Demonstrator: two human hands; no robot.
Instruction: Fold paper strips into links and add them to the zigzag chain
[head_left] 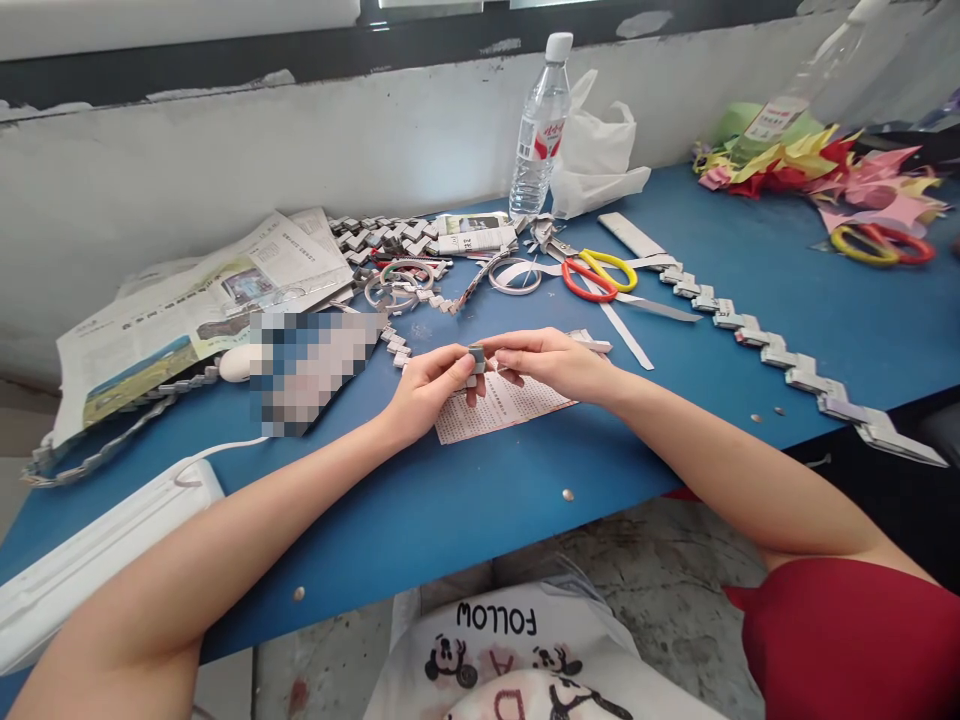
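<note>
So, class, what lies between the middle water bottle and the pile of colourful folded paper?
A white plastic bag, close beside the water bottle, then blue tabletop before the colourful folded paper; the head view shows it.

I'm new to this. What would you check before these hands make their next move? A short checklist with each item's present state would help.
1. Folded paper pinched in the left hand: ok.
2. Right hand close to the left hand: ok.
3. Right fingertips gripping the folded paper firmly: cannot tell; too small to see.
4. Printed sheet uncovered: not ok; the hands hide part of it.
5. Bottle upright with its cap on: ok.
6. Zigzag paper strip away from both hands: ok.
</note>
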